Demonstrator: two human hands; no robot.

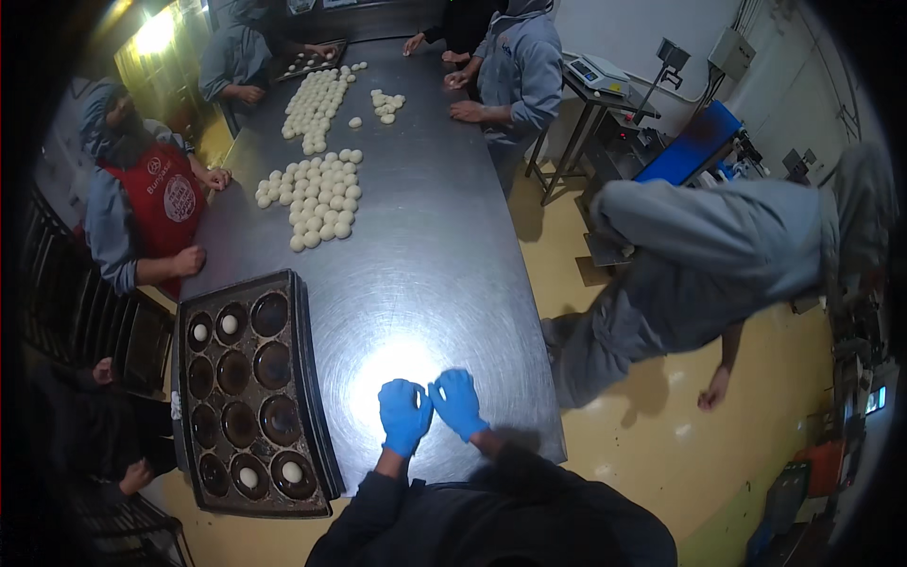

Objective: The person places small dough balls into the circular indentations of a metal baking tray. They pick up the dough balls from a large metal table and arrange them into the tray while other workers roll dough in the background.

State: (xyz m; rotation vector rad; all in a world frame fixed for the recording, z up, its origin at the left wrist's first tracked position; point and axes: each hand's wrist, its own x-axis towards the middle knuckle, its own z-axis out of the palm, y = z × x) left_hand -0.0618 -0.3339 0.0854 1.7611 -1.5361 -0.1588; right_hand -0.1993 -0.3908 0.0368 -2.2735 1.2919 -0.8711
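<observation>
Both my hands wear blue gloves and rest close together over the near end of a steel table (425,298). My left hand (405,417) has its fingers curled; whether something is under them cannot be seen. My right hand (459,404) is beside it, fingers bent, its thumb side almost touching the left. To the left lies a dark baking tray with round wells (244,383), stacked on another. Dough balls sit in a few wells, such as one near the front (292,472). Farther up the table are a cluster of dough balls (322,198) and a second cluster (315,103).
Several co-workers stand around the table, one in a red apron (166,191) at the left. Someone in grey clothes (680,262) is close to the right edge. A small dough group (386,106), another tray (312,64) and a scale (596,74) are at the far end.
</observation>
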